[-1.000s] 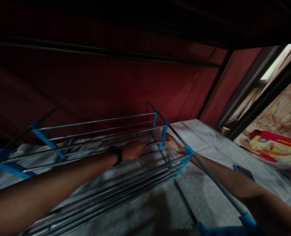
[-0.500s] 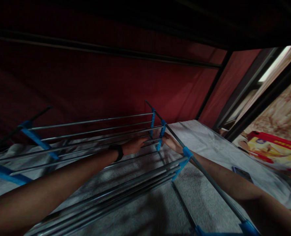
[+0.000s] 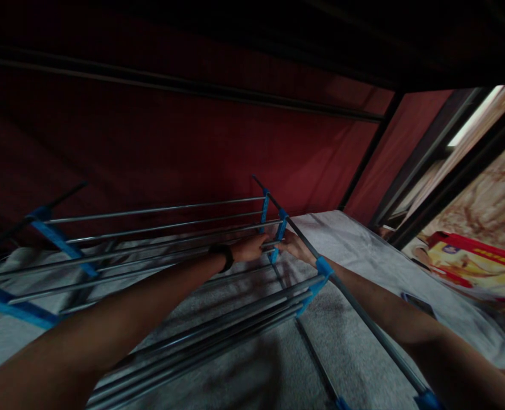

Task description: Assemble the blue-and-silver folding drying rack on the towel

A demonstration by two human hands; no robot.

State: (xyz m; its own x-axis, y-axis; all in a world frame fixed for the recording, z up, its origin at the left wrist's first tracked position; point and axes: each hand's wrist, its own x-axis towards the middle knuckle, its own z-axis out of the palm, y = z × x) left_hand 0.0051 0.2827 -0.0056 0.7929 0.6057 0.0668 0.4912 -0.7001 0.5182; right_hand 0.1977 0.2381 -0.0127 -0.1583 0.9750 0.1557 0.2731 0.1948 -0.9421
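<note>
A rack of grey metal tubes with blue plastic brackets lies on its side on the pale bedding. My left hand (image 3: 249, 248), a dark band at its wrist, closes around a metal tube (image 3: 270, 244) close to where it meets a blue bracket (image 3: 280, 228). On the other side of that bracket is my right hand (image 3: 295, 248), its fingers curled against the bracket and partly hidden by it. Below, several tubes (image 3: 218, 319) run into another blue bracket (image 3: 314, 296). A long side pole (image 3: 367, 322) passes over my right forearm.
Light grey bedding (image 3: 350, 245) lies under the rack, with a dark red wall (image 3: 171, 142) behind. Dark metal posts (image 3: 374, 148) and a low dark top frame enclose the space. At right are a phone (image 3: 418, 304) and a red-and-yellow box (image 3: 478, 265).
My left hand has slid right along the tube, nearer the bracket. My right hand stays at the bracket. The rack's left end appears slightly shifted left.
</note>
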